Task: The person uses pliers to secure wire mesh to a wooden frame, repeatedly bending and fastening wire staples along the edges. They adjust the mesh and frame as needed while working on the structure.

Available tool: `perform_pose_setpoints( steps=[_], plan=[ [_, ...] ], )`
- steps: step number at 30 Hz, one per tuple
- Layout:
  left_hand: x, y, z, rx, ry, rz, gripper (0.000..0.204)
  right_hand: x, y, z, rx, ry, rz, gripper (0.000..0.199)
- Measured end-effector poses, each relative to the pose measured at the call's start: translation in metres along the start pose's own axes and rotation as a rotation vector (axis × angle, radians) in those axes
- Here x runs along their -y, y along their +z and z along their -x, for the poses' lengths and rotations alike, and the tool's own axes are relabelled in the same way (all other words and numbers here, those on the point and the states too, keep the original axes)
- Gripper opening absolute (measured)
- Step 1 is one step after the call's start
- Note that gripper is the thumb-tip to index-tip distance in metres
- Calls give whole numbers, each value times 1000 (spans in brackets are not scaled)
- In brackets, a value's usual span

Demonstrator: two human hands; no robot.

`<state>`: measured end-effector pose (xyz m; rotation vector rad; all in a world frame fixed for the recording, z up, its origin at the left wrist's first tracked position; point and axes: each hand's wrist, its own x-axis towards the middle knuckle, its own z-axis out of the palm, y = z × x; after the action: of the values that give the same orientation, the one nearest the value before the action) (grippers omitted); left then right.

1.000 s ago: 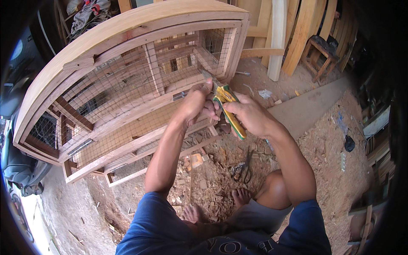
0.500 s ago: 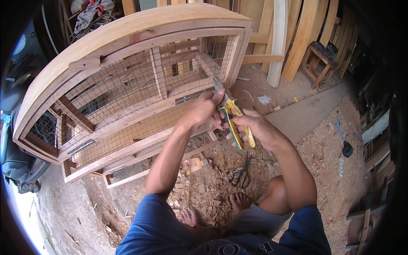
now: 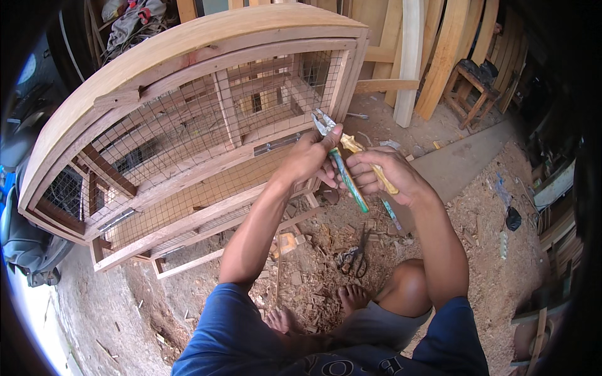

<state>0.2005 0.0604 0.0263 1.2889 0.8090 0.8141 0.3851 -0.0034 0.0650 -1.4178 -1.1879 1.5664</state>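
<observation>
Head view: pliers (image 3: pixel 350 143) spread, pinch risk.
Left hand (image 3: pixel 307 155) grasps pliers near the pivot, right hand (image 3: pixel 394 170) grasps yellow handle (image 3: pixel 384 178); tool at near side of wooden cage (image 3: pixel 164 64), right end. Sudden squeeze could nip left thumb (image 3: pixel 335 135); slack grip, a drop.

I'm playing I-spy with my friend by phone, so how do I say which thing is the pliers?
Start at the big wooden wire-mesh cage. In front of its right end, the left hand and right hand hold the pliers. Unlike the dark-handled scissors on the floor, they're held up, with one yellow handle and one mostly green.
</observation>
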Motion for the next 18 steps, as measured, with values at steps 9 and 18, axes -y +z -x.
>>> perform_pose_setpoints(
  steps=[9, 18],
  plan=[
    [-2, 0, 0, 16, -42, 68, 68, 5, -2, -1, 44, -56, -25, 35],
    [9, -6, -13, 169, -32, 351, 56, 18, 10, 22, 130, -171, 39, 31]
  ],
)
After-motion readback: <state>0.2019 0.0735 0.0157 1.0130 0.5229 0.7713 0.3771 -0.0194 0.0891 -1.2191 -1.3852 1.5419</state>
